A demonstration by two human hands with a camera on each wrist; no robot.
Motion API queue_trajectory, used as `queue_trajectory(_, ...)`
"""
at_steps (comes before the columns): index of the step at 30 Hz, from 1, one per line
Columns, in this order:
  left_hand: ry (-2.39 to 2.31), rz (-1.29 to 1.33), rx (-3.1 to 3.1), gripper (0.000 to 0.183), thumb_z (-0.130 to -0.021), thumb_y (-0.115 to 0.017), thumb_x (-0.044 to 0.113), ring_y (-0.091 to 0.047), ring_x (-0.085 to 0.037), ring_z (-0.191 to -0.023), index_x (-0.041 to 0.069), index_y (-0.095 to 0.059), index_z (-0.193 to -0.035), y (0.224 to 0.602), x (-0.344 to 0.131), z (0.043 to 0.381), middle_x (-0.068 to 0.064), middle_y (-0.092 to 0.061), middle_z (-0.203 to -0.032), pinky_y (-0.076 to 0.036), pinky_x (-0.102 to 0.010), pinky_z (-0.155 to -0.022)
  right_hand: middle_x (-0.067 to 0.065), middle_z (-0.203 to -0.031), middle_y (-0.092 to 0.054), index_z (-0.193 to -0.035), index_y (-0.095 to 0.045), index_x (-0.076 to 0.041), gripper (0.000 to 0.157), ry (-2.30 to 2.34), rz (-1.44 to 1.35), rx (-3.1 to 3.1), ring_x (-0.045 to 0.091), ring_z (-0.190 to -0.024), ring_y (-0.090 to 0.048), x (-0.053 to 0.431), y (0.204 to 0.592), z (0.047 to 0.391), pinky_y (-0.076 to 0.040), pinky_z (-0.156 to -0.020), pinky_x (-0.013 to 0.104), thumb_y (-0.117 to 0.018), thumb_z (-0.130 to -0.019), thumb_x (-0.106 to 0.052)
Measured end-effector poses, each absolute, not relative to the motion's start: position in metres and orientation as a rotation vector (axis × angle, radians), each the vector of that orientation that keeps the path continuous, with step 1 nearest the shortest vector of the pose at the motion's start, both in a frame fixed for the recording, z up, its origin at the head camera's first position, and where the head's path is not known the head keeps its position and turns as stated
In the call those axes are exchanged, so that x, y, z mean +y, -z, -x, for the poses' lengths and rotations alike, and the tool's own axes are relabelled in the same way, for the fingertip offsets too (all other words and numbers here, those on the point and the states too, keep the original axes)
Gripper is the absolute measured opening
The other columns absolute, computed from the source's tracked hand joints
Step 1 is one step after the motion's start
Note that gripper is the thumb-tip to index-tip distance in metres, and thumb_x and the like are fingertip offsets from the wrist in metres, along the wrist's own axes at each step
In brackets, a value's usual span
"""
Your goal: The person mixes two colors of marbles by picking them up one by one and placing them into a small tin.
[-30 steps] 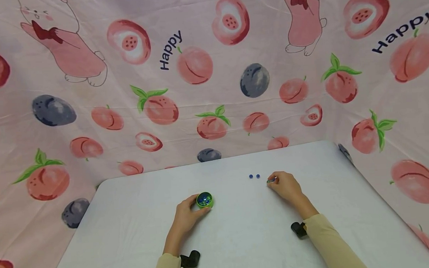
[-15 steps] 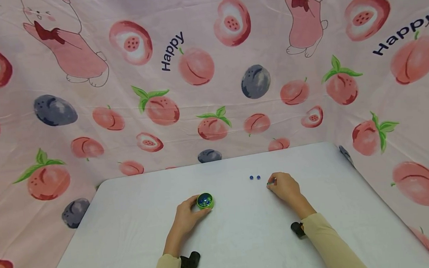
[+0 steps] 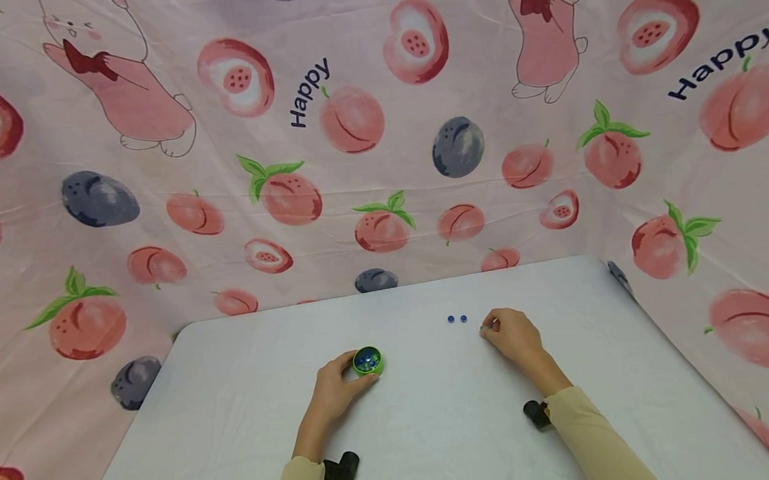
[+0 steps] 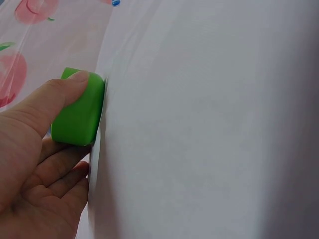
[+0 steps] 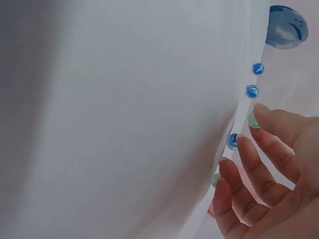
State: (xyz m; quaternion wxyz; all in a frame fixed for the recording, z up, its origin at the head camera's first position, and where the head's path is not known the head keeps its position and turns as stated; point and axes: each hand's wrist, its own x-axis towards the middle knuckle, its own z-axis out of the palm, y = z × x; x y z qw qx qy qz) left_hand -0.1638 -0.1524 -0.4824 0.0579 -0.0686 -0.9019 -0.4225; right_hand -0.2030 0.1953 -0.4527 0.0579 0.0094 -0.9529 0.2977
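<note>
In the head view my left hand (image 3: 334, 389) grips a small round green cup (image 3: 376, 368) standing on the table. Blue and green marbles (image 3: 367, 360) lie inside it. The left wrist view shows the thumb on the near side of the green cup (image 4: 79, 117) and fingers beneath and behind it. To the right, my right hand (image 3: 515, 340) is low over the table. Its thumb and forefinger pinch a green marble (image 5: 253, 119) in the right wrist view. A blue marble (image 5: 233, 141) and another green marble (image 5: 215, 179) sit by the other fingertips.
Two blue marbles, the left one (image 3: 451, 319) and the right one (image 3: 463, 319), lie just left of my right hand. The white-covered table (image 3: 422, 408) meets a pink fruit-print cloth (image 3: 331, 171) at the back and sides. Each wrist wears a black camera (image 3: 343, 468).
The head view has shifted very slightly. My left hand stays on the cup, and my right fingers have moved only a little around the marbles.
</note>
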Motion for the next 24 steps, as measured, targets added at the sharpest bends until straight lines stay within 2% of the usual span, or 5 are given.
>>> queue_trajectory(13,1.288,0.210,-2.728,0.053,-0.082,-0.084,0.021,-0.058,-0.037,-0.126,0.000,-0.065,-0.127,0.481,-0.153,0.163,-0.018,-0.068,-0.126,-0.045,-0.052,-0.107,0.005,-0.082,-0.066,-0.099,-0.074,-0.005,0.015,-1.031,-0.069,-2.781,0.019,-0.073,-0.055,0.195,0.444,0.197,-0.044,-0.062,0.031,-0.075,-0.090,-0.018)
queue_trajectory(19,1.273,0.220,-2.729,0.054,-0.082,-0.084,0.021,-0.058,-0.038,-0.125,-0.001,-0.065,-0.127,0.481,-0.152,0.162,-0.019,-0.068,-0.126,-0.045,-0.053,-0.106,0.003,-0.081,-0.064,-0.098,-0.074,-0.006,0.015,-1.114,-0.071,-2.719,0.016,-0.069,-0.051,0.189,0.450,0.197,-0.040,-0.059,0.028,-0.075,-0.091,-0.019)
queue_trajectory(24,1.291,0.199,-2.736,0.054,-0.083,-0.084,0.022,-0.057,-0.037,-0.127,0.000,-0.064,-0.128,0.481,-0.152,0.163,-0.018,-0.067,-0.128,-0.044,-0.053,-0.108,0.003,-0.081,-0.064,-0.098,-0.075,-0.007,0.015,-1.161,-0.076,-2.668,0.016,-0.070,-0.053,0.180,0.452,0.197,-0.042,-0.061,0.027,-0.076,-0.090,-0.020)
